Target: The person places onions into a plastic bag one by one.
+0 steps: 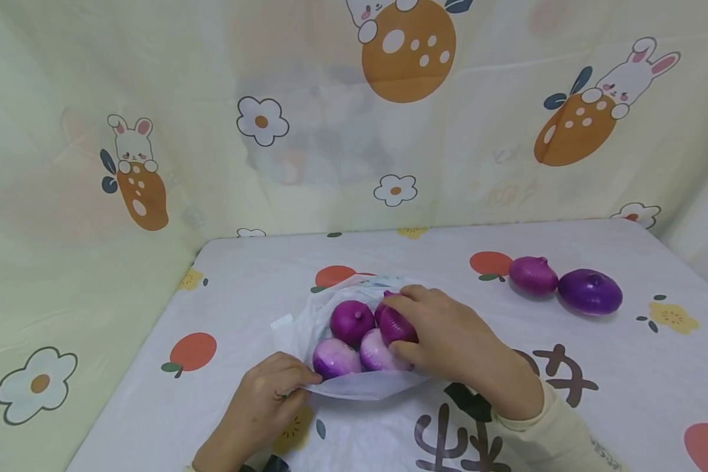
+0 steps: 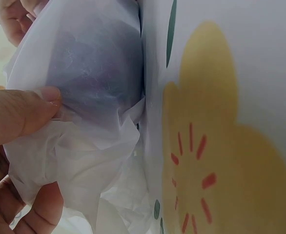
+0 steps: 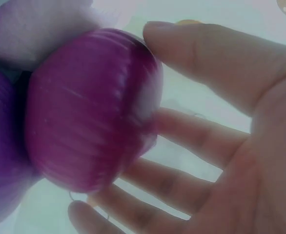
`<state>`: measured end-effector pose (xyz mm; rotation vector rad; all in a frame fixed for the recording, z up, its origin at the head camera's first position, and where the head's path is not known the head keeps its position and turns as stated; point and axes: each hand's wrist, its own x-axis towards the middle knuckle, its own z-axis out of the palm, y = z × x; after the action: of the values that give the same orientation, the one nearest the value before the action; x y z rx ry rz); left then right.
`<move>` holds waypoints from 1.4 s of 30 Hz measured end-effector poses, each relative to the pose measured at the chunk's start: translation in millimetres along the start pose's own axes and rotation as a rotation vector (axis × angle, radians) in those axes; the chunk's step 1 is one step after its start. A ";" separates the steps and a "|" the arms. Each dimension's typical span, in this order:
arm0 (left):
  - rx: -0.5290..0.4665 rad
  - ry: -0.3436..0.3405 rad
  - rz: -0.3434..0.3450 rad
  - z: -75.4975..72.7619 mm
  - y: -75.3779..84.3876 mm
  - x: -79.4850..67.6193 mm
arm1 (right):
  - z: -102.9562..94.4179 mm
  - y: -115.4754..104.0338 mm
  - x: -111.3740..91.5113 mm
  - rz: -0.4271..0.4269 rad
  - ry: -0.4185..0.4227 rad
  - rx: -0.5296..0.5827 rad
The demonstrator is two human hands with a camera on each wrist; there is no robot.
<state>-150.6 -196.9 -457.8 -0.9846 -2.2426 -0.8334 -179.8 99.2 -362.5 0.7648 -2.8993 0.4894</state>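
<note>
Printed tablecloth [image 1: 242, 269], left grip [image 1: 262, 396] in a pinch on white bag [image 1: 366, 387], right grip [image 1: 448, 334] seemingly round purple onion [image 1: 398, 326].

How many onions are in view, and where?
7: five at the white bag (two pale onions in front, one dark onion behind, one partly hidden, one in the right hand), two on the table at right. More may be hidden in the bag.

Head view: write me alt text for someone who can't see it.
The right hand holds a purple onion beside other onions in an open white bag, while the left hand pinches the bag's near-left edge. Two more onions lie side by side farther right on a printed tablecloth.
</note>
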 end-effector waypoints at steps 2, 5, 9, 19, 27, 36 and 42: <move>0.001 -0.005 -0.008 -0.1 0.1 -0.2 | -2.4 0.3 0.2 0.008 0.002 -0.001; 0.002 -0.006 -0.011 0.0 0.5 -0.1 | -6.5 3.1 0.8 0.021 0.013 0.005; 0.002 0.000 -0.002 0.3 0.9 0.4 | -15.1 12.8 0.1 0.041 0.045 0.006; -0.002 0.003 -0.008 0.6 0.7 -0.2 | -43.9 55.5 -3.1 0.159 0.119 0.044; 0.003 0.007 0.000 1.0 0.5 -0.4 | -55.1 97.3 -6.1 0.278 0.160 0.034; -0.002 0.019 0.033 1.7 -1.1 -0.7 | -58.9 151.2 -15.0 0.420 0.149 0.019; 0.000 0.028 0.040 1.7 -1.5 -0.4 | -56.7 189.9 -27.6 0.490 0.141 0.019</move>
<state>-151.9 -196.7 -459.7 -1.0088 -2.1925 -0.8245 -249.0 286.9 -367.2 0.0052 -2.9333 0.5833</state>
